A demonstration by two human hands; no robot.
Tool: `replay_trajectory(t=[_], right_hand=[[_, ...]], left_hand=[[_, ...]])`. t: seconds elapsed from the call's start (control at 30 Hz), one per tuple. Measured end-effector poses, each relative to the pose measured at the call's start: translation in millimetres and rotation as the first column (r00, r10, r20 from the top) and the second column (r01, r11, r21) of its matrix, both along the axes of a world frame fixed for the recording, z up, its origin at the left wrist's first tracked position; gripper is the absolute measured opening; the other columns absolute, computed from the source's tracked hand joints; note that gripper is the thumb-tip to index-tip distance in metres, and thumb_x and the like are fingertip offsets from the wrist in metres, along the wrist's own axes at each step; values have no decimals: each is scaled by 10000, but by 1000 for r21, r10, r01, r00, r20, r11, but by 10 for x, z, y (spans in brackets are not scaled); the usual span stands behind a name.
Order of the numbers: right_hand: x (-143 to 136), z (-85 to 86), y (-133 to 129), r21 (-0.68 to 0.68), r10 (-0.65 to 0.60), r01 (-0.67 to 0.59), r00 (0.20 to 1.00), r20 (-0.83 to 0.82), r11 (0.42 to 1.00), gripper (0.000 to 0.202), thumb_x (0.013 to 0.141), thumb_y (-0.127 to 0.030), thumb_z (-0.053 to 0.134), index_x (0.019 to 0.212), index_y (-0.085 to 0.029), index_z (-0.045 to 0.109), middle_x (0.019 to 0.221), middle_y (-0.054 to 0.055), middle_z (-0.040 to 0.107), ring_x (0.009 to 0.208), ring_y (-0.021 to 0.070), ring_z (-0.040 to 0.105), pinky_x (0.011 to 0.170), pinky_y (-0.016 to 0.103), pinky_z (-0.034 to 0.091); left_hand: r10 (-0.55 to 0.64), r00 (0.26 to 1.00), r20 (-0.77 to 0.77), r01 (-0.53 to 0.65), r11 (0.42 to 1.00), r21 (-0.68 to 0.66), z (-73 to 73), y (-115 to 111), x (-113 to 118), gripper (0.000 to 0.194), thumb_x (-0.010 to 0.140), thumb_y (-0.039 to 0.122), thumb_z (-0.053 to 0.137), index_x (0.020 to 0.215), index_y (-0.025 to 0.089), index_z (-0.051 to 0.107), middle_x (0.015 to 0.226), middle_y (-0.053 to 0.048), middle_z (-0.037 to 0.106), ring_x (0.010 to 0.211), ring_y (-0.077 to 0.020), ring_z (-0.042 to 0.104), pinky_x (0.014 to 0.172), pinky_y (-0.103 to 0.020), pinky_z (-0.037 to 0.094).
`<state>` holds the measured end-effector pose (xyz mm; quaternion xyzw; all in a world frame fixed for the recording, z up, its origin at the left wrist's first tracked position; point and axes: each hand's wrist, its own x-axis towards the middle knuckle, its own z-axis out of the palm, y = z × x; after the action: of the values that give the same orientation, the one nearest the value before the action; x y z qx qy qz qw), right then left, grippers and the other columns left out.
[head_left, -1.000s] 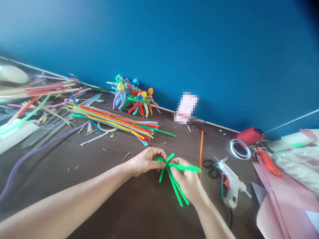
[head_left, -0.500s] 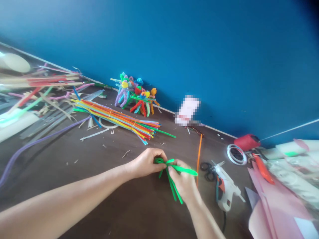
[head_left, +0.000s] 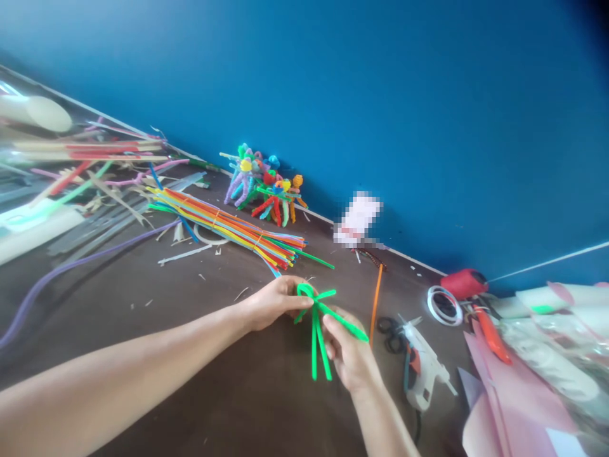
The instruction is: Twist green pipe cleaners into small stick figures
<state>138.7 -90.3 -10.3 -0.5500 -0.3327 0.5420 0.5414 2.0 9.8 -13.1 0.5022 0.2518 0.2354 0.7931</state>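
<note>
A bright green pipe cleaner figure [head_left: 321, 346], with a loop at its top and several straight ends sticking out, is held between my two hands above the table. My left hand [head_left: 280, 303] pinches it near the loop, thumb against the crossing point. My right hand [head_left: 349, 349] is closed round the thick green end that points right and down. Two straight green ends hang between the hands. Beyond my left hand lies a banded bundle of colored pipe cleaners [head_left: 228, 225]. Behind it, small pipe cleaner figures [head_left: 266, 184] stand by the wall.
On the right lie a glue gun [head_left: 428, 368], black-handled scissors [head_left: 391, 333], a roll of white tape [head_left: 444, 306], a red object [head_left: 464, 284] and pink sheets [head_left: 518, 387]. One orange pipe cleaner [head_left: 375, 304] lies near my right hand. Loose strips and sticks crowd the left.
My hands have risen slightly and shifted left with the green figure. It has turned so that its two straight ends hang nearly downward, and the right fingers sit lower along the thick end.
</note>
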Motion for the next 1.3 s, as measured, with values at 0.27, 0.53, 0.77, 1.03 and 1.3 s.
replay_trajectory(t=[0.27, 0.53, 0.77, 1.03, 1.3], right_hand=[[96, -42, 6, 110, -83, 89, 995, -53, 990, 213, 745, -334, 578, 861, -155, 586, 677, -3, 569, 411, 55, 458, 374, 180, 327], [148, -5, -16, -17, 45, -43, 996, 76, 999, 220, 721, -306, 604, 844, -125, 626, 621, 4, 597, 422, 66, 510, 414, 180, 395], [110, -15, 1, -35, 65, -67, 996, -53, 997, 198, 710, -303, 624, 783, -120, 598, 536, -21, 566, 373, 61, 481, 378, 169, 378], [104, -7, 15, -38, 44, -49, 993, -112, 998, 224, 740, -344, 598, 794, -135, 538, 596, 15, 624, 410, 89, 537, 411, 184, 401], [67, -40, 0, -24, 122, -121, 992, 30, 992, 237, 790, -354, 524, 850, -125, 510, 642, 28, 634, 468, 100, 577, 462, 196, 398]], left_hand=[[149, 984, 101, -131, 977, -169, -58, 9, 20, 242, 577, 264, 706, 722, 136, 561, 554, 35, 509, 472, -75, 470, 439, -199, 386], [150, 982, 117, -130, 978, -164, -54, 7, 7, 202, 641, 300, 671, 677, 128, 571, 580, 25, 529, 520, -63, 483, 518, -190, 390], [147, 973, 177, -94, 957, -274, -40, 27, 0, 217, 669, 329, 653, 705, 122, 601, 620, 4, 563, 566, -76, 509, 569, -206, 402], [43, 969, 244, 26, 962, -272, -44, -6, 22, 324, 726, 362, 581, 910, 100, 629, 845, -101, 656, 783, -191, 594, 761, -318, 417], [58, 986, 158, -22, 975, -220, -80, 0, 32, 240, 690, 332, 627, 773, 107, 618, 720, -56, 628, 618, -125, 567, 639, -251, 423]])
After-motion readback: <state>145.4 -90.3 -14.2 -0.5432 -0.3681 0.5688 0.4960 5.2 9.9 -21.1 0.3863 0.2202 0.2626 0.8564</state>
